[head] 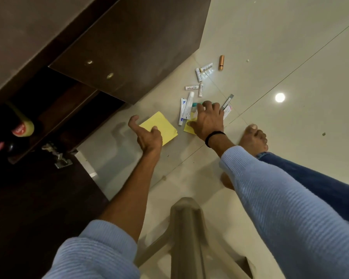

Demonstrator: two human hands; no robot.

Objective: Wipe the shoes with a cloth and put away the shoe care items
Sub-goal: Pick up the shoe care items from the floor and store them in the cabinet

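Open floor (290, 57) right of the scattered tubes (186, 109) — cabinet door (129, 47) close left.

Only one camera is watching, and it is sitting on the person's head. It is looking forward and steeply down at the shiny cream tiled floor (270, 47). It is tilting, so the dark brown wooden cabinet (129, 47) is leaning across the top left. The arms in light blue ribbed sleeves (290, 208) are reaching away from it, putting the left hand (147, 135) and right hand (208, 121) near the middle. A blurry beige frame (186, 228) is sitting very close at the bottom.
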